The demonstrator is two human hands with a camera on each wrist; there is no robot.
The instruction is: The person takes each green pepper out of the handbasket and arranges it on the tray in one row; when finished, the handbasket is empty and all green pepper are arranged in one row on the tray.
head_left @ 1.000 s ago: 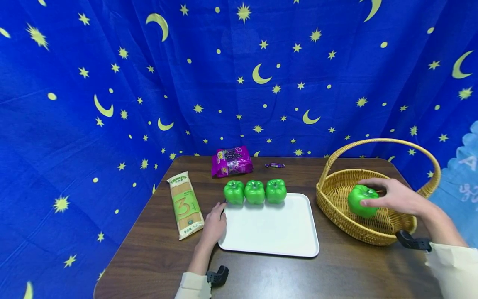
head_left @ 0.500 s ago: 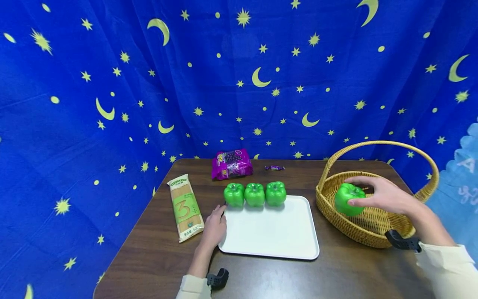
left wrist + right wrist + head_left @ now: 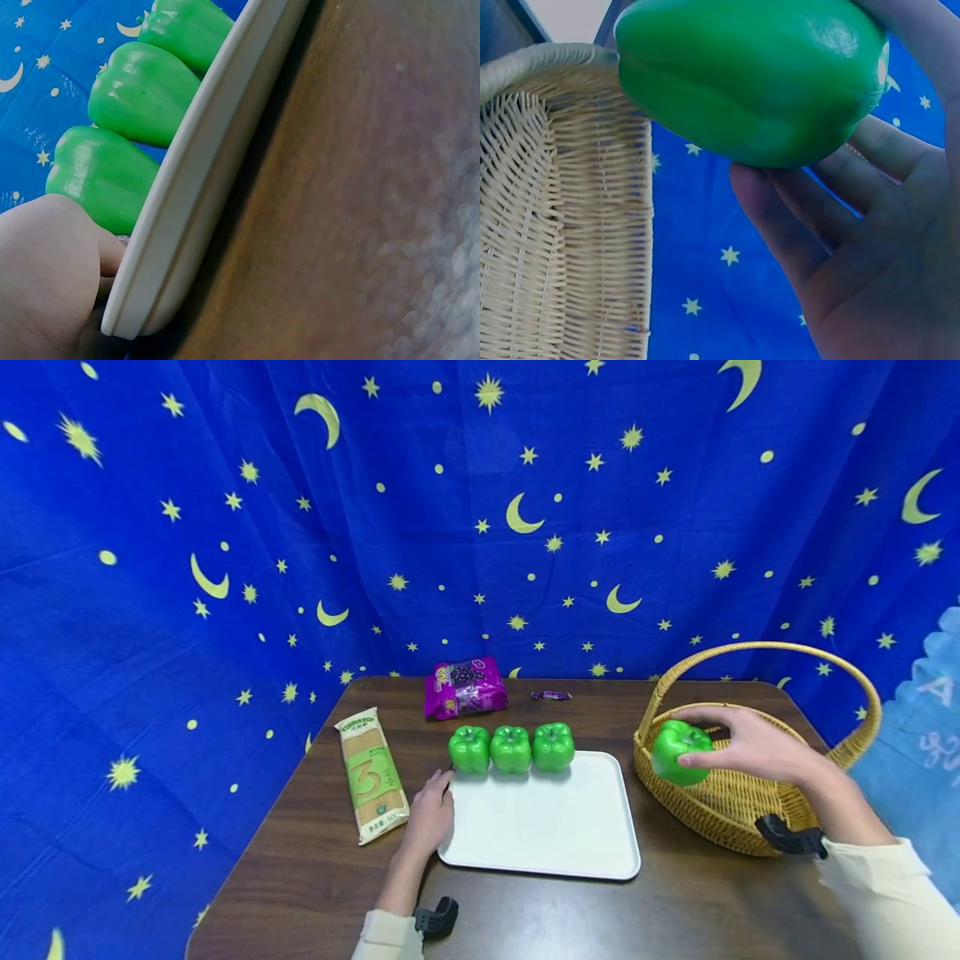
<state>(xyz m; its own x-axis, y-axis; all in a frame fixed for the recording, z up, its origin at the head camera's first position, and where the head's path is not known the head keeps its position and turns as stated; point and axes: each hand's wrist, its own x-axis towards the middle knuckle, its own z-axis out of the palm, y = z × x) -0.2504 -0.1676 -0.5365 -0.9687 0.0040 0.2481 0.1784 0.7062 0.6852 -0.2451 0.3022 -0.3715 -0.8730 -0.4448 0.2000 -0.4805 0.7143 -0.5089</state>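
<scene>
In the head view my right hand [image 3: 757, 745] grips a green bell pepper [image 3: 681, 753] from the right, holding it above the left rim of the wicker basket [image 3: 738, 802]. The right wrist view has the pepper [image 3: 754, 79] between thumb and fingers, clear of the basket wall [image 3: 604, 217]. My left hand [image 3: 431, 817] touches the left edge of a white tray [image 3: 543, 827] near its far corner. Its fingertips are partly hidden in the left wrist view. Three green bell peppers [image 3: 511, 750] stand in a row along the tray's far edge.
Left of the tray lies a pack of noodles [image 3: 372, 777]. A purple candy bag [image 3: 467, 688] and one wrapped candy [image 3: 551, 696] lie at the back of the brown table [image 3: 525, 918]. The basket's tall handle [image 3: 757, 647] arches up behind the right hand.
My right hand has carried the bell pepper left and slightly up, from over the basket's middle to its left rim. The left hand, tray and the row of peppers stay put.
</scene>
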